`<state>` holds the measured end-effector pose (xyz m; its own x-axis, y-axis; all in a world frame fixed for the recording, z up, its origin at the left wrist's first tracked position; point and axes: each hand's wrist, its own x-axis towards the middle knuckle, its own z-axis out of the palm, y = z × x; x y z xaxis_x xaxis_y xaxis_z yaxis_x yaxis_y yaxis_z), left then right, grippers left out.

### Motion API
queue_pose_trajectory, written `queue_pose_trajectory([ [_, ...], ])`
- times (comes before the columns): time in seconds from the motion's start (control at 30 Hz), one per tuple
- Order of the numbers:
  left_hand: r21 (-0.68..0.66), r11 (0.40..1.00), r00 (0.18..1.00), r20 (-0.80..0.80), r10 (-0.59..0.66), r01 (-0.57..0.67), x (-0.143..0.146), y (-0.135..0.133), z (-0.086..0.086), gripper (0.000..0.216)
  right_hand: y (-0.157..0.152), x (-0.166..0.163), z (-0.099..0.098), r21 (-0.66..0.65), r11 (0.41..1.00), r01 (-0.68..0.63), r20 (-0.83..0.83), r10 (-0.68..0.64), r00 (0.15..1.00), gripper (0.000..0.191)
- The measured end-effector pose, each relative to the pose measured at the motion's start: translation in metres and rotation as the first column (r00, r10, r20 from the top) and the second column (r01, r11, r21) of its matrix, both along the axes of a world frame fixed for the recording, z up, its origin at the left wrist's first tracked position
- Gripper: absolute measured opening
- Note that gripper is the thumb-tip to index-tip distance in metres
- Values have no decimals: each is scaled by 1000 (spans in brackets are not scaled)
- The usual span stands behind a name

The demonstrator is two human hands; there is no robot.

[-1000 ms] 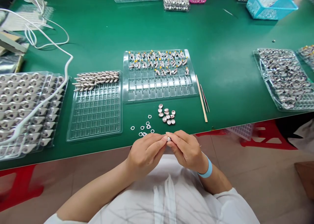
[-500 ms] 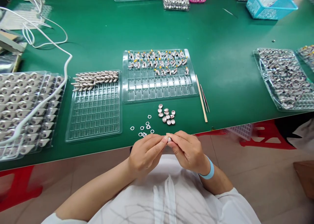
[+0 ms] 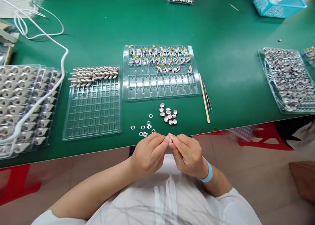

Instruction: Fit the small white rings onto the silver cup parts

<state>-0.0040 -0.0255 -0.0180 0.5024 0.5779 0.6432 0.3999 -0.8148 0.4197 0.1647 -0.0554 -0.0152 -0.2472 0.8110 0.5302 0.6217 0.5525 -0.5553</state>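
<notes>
My left hand (image 3: pixel 147 154) and my right hand (image 3: pixel 187 153) meet fingertip to fingertip at the near edge of the green table (image 3: pixel 103 28). Both pinch one small silvery part (image 3: pixel 170 140) between them. Just beyond the fingers lie several small white rings (image 3: pixel 145 128) and a cluster of small round silver caps (image 3: pixel 168 114). Farther back stands a clear tray (image 3: pixel 161 87) whose far rows hold small grey parts with yellow tips (image 3: pixel 159 57).
A clear grid tray (image 3: pixel 93 110) with a row of grey pieces (image 3: pixel 94 75) sits left of centre. Stacked filled trays (image 3: pixel 24 103) and a white cable (image 3: pixel 49 90) lie at far left. A wooden stick (image 3: pixel 204 98) and tweezers (image 3: pixel 208 98) lie right of centre. A tray of silver parts (image 3: pixel 287 77) and a blue basket (image 3: pixel 279 3) are at right.
The view has tilted slightly, shifting the table up in the picture. My hands stay together at the table edge, still pinching the small part.
</notes>
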Motion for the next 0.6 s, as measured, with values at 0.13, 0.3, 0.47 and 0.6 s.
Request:
queue_pose_trajectory([
  [0.13,15,1000,1000,-11,12,-12,1,2,1,37,1,-2,-2,13,1000,14,4,-14,1000,32],
  [0.3,17,1000,999,-42,20,-19,2,5,1,35,3,-2,-5,-3,1000,17,22,-17,1000,35],
  [0.47,4,1000,996,-91,18,-17,2,8,1,31,5,-1,-9,-35,999,-12,36,14,999,34],
  [0.6,-6,1000,995,-97,26,-27,3,9,-1,29,7,0,-13,-47,999,-27,52,29,998,34],
])
